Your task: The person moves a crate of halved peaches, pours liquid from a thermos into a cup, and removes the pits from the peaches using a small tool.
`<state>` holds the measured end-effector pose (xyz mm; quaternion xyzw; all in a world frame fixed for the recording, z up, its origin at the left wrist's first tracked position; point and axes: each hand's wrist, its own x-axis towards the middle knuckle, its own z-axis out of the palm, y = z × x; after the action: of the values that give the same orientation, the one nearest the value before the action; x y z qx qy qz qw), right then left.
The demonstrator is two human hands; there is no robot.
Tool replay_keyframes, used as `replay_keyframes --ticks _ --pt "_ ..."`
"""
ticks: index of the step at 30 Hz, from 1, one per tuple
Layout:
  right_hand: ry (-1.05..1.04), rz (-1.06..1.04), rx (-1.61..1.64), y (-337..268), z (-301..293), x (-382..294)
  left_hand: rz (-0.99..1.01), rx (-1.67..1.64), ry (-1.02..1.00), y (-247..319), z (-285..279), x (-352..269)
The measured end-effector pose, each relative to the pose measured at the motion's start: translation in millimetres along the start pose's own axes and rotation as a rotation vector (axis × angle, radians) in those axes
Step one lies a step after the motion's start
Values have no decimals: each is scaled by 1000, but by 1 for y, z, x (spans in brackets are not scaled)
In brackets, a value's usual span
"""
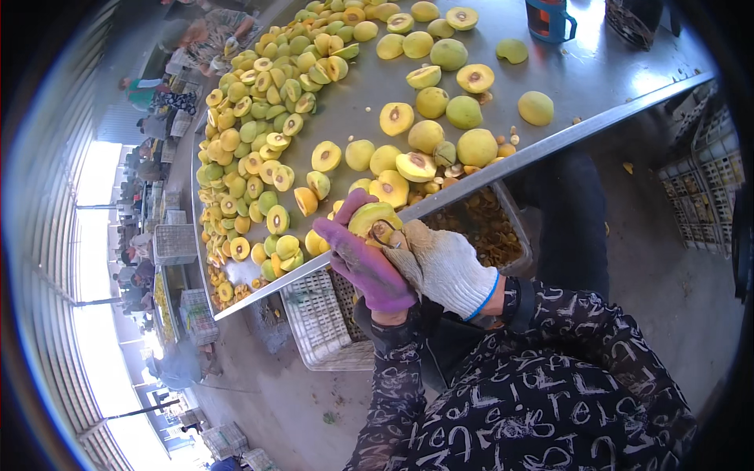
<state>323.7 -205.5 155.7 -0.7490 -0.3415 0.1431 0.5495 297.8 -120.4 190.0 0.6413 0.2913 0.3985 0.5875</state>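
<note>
My left hand (pixel 372 262), in a purple glove, cups a halved yellow peach (pixel 374 219) with its cut face turned up. My right hand (pixel 450 259) wears a white knit glove with a tan coated palm and grips a small tool. The tool's curved metal hook (pixel 386 231) lies at the pit area in the middle of the cut face; its handle is hidden in my fingers. Both hands meet over the near edge of the metal table (pixel 518 159). Just beyond them rests another peach half (pixel 390 188), cut side up, showing its brown pit.
A large heap of peach halves (pixel 259 112) covers the table's left side. At the far right stands a blue-handled cup (pixel 546 23). Below the edge are a bin of brown scraps (pixel 492 226) and a white plastic crate (pixel 321 329). Stacked crates (pixel 707 176) stand right; people work far left.
</note>
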Motion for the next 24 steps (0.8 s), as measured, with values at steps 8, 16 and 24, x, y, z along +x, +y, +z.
replay_keyframes --ticks 8,16,24 --pt "-396 263 428 1 -22 12 -27 -54 42 -27 -13 -12" --pt "-803 -85 862 45 -21 12 372 399 -60 -21 -19 -11" --pt "-847 712 1109 86 -12 -8 -53 191 47 -57 -62 -24"
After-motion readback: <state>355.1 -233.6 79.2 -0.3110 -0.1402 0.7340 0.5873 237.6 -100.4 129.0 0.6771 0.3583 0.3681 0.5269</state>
